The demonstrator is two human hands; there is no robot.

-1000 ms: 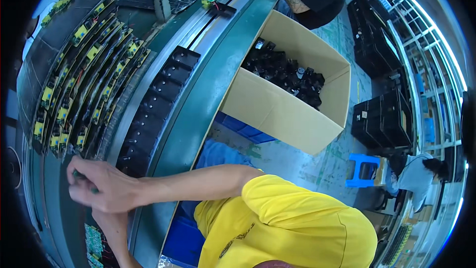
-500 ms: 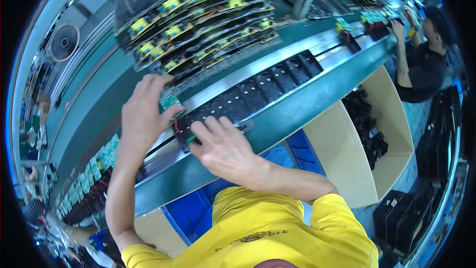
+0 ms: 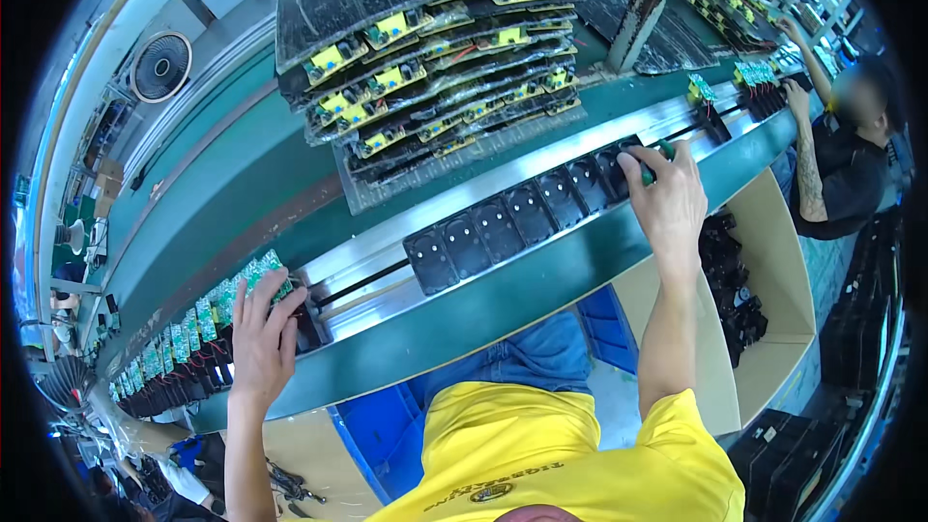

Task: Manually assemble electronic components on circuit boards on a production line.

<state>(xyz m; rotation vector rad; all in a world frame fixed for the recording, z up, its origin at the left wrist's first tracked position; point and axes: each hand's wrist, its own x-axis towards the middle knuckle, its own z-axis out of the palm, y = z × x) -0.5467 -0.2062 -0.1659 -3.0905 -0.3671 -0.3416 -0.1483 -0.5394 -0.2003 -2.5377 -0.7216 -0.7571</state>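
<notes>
My left hand (image 3: 263,336) is at the left part of the rail, its fingers curled against a black plastic case (image 3: 309,327) with a green circuit board (image 3: 266,266) above it. The fingers partly cover both. Farther right, my right hand (image 3: 669,201) holds a small green-handled tool (image 3: 650,174), mostly hidden by the fingers. Its thumb and fingertips are at the right end of a row of black plastic cases (image 3: 498,229). These cases lie side by side on the metal rail (image 3: 362,304).
Left of my left hand stands a line of cases with circuit boards (image 3: 179,343). Behind the rail rises a layered stack of boards and black sheets (image 3: 435,58), beside a post (image 3: 650,5). A cardboard box (image 3: 773,329) holds black parts. A co-worker (image 3: 841,150) works at far right.
My left hand has moved left along the rail with the case and circuit board. My right hand has gone from the row's left end to its right end. The view has shifted.
</notes>
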